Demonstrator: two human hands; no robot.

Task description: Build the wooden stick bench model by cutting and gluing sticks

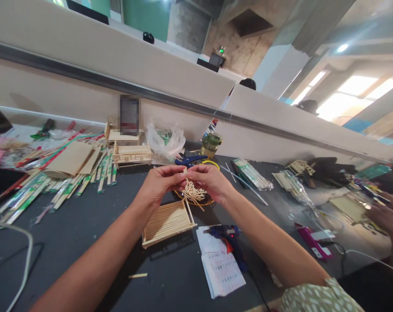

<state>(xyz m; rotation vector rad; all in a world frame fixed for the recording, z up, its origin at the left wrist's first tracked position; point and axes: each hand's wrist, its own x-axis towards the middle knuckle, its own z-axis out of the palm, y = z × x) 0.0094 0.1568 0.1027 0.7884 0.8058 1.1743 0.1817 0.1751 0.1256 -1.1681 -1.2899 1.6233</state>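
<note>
- The left hand (160, 182) and right hand (209, 182) meet over the table (86, 225). Each is closed on the same short stick (185, 172), pinching it between thumb and fingertips from either side, which likely keeps so thin a piece steady.
- The stick stands nearly upright between the fingertips, just above a pile of cut sticks (194, 194) that lies directly under both hands, within easy picking.
- A stick-built tray (167, 222) lies flat just nearer than the left hand.
- A blue glue gun (229, 238) rests on a paper sheet (221, 268) nearer than the right hand, probably to spare the table drips.
- Blue cutters (187, 160) lie just beyond the hands.
</note>
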